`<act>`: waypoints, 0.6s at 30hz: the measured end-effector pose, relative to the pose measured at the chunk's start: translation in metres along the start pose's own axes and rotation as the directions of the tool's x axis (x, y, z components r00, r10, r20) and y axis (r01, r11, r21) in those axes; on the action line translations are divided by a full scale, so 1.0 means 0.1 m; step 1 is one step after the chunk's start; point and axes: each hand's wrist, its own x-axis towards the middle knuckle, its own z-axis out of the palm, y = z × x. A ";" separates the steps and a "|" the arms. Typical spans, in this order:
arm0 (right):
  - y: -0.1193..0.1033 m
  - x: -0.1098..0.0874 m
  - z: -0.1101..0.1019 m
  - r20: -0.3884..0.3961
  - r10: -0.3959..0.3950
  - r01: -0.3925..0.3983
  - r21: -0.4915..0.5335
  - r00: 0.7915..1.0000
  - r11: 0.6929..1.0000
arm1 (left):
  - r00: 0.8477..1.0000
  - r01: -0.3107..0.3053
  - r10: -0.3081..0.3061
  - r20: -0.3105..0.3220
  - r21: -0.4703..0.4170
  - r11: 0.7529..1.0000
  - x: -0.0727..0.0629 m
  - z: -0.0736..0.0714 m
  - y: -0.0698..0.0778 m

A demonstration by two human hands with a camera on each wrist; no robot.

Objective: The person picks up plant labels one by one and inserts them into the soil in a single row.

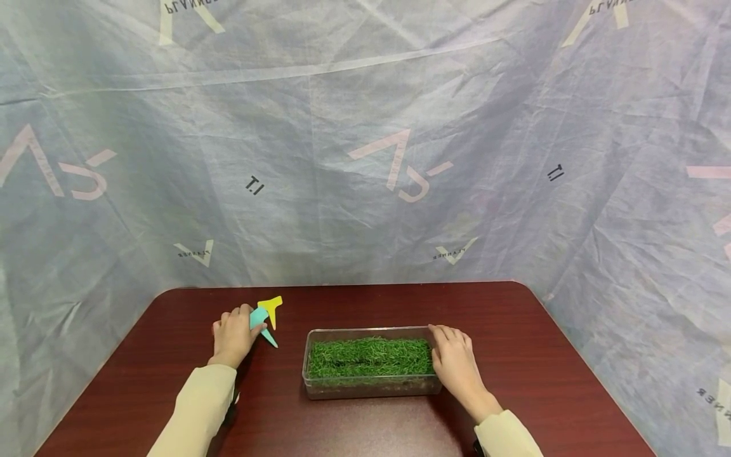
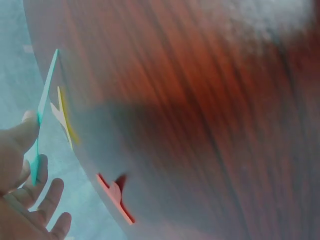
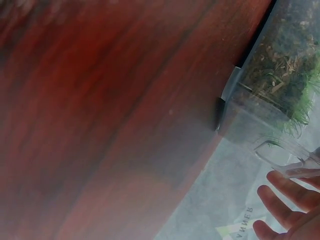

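Note:
Between the thumb and fingers of my left hand (image 1: pixel 233 337) is a teal T-shaped plant label (image 1: pixel 259 316), pinched by its wide head. Its pointed stem slants down to the right. Just behind it on the table lies a yellow plant label (image 1: pixel 271 309) of the same shape. The left wrist view also shows a red plant label (image 2: pixel 116 198) on the table, mostly hidden behind my left hand in the head view. My right hand (image 1: pixel 457 363) rests on the right end of a clear plastic planter (image 1: pixel 371 388), its fairly straight fingers at the rim. Green grass (image 1: pixel 371 357) fills the planter.
The dark red wooden table (image 1: pixel 371 428) has rounded back corners. Close behind it and along both sides hangs a grey printed cloth (image 1: pixel 320 222). In the right wrist view, brown bits of soil (image 3: pixel 285 65) show through the planter's wall. A dark groove runs lengthwise through the grass.

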 end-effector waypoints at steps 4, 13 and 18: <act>0.00 0.00 0.00 0.004 0.003 -0.003 0.002 1.000 1.000 | 0.999 -0.008 0.006 -0.049 -0.022 1.000 0.00 -0.02 0.04; 0.03 -0.01 0.01 0.001 -0.005 0.005 0.012 1.000 1.000 | 0.988 -0.059 0.051 -0.145 -0.051 0.997 0.00 -0.04 0.10; 0.03 0.00 0.00 -0.008 -0.017 0.017 0.009 1.000 1.000 | 0.984 -0.084 0.075 -0.164 -0.051 0.995 0.00 -0.07 0.15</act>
